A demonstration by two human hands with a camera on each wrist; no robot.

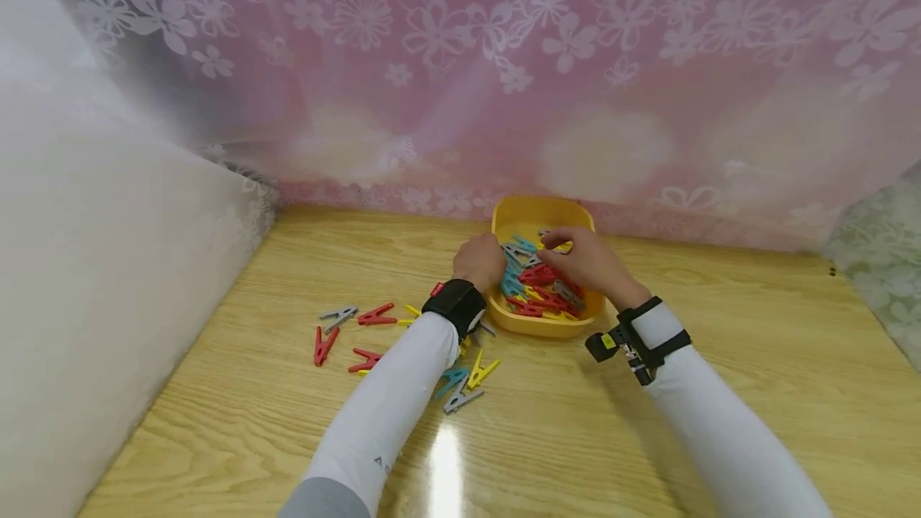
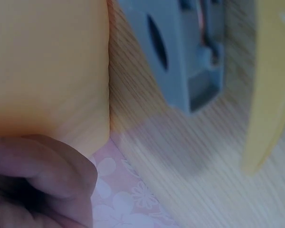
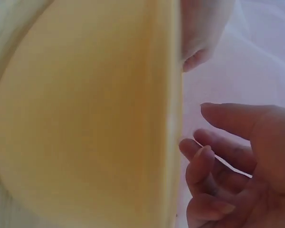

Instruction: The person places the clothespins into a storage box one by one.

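A yellow plastic basin [image 1: 543, 328] holds red, blue, yellow and grey clothespins [image 1: 540, 274]. At its left rim is my left hand [image 1: 479, 260], with fingers curled over the edge; the fingertips are hidden in the head view. In the left wrist view, curled left fingers [image 2: 47, 175] lie against the basin wall [image 2: 52, 61]. Over the basin's right side hovers my right hand [image 1: 581, 256], its thumb apart from the loosely bent fingers. Nothing shows between that thumb and fingers [image 3: 199, 171] in the right wrist view.
Left of the basin, red clothespins [image 1: 326, 344], a grey clothespin [image 1: 463, 398] and a yellow clothespin [image 1: 481, 371] lie scattered on the wooden table [image 1: 576, 438]. Some sit partly under the left forearm. A pink floral curtain [image 1: 446, 86] hangs behind the basin.
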